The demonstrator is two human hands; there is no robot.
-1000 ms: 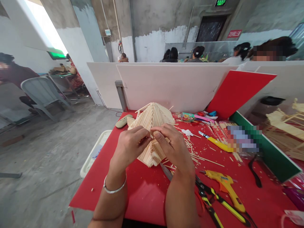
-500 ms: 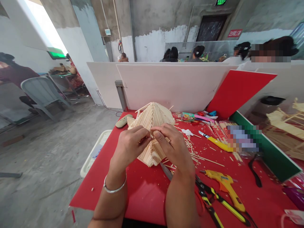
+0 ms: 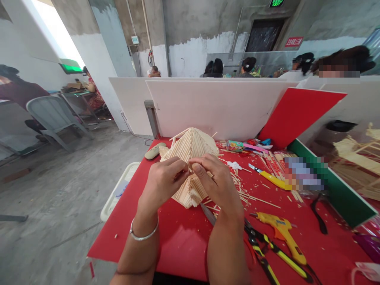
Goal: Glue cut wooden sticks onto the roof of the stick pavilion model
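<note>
A roof-shaped model of pale wooden sticks (image 3: 185,144) stands on the red tabletop (image 3: 178,237), its rows of sticks meeting along a central ridge. My left hand (image 3: 163,180) is closed in a pinch over the near side of the model. Opposite it, my right hand (image 3: 221,184) pinches with thumb and forefinger, its fingertips almost meeting those of the left. Whatever small piece lies between the fingertips is too small and covered to name. Part of the model is hidden behind both hands. A dark pointed blade (image 3: 208,215) shows beside my right wrist.
On the right lie a yellow glue gun (image 3: 279,227), black-and-yellow pliers (image 3: 279,253) and a yellow utility knife (image 3: 273,179). Loose sticks (image 3: 258,200) and chips are scattered around. A green-faced board (image 3: 332,184) edges the right side; a white partition (image 3: 213,107) stands behind. Several people sit beyond.
</note>
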